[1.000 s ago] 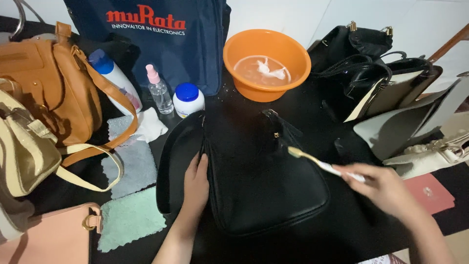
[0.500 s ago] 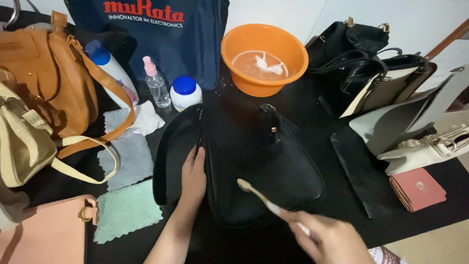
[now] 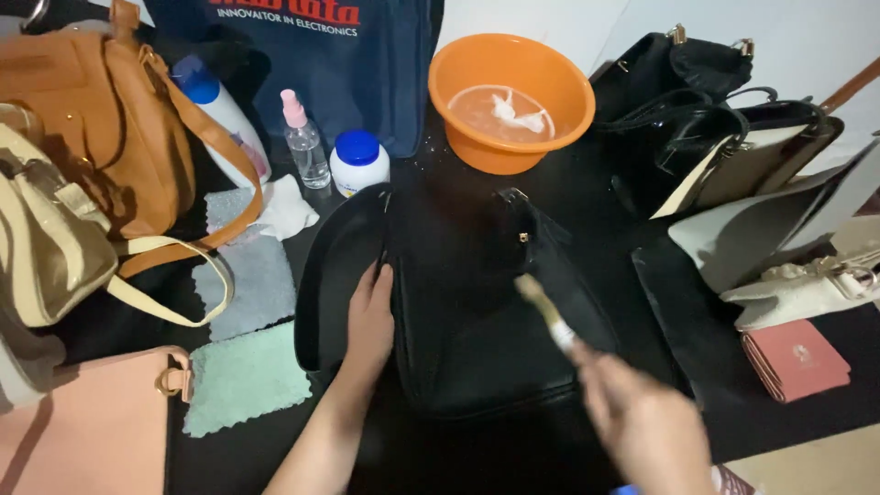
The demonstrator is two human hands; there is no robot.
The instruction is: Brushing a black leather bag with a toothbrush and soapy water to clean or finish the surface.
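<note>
Surface: dark tabletop (image 3: 275,458), bags along both sides.
Bag: black handbag (image 3: 486,321), frame centre, lying flat.
Left hand (image 3: 369,325): flat, fingers spread on the bag's left edge.
Right hand (image 3: 642,431): lower right, grip pinching a toothbrush (image 3: 543,310), blurred, over the bag.
Basin: orange bowl (image 3: 511,101), top centre.

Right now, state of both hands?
Left hand: open, flat on the black leather handbag.
Right hand: closed, holding a pale-bristled brush.

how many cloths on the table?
3, left of the left hand: green cloth nearest, grey cloth behind it, white cloth by the spray bottle. Bags may hide more.
</note>
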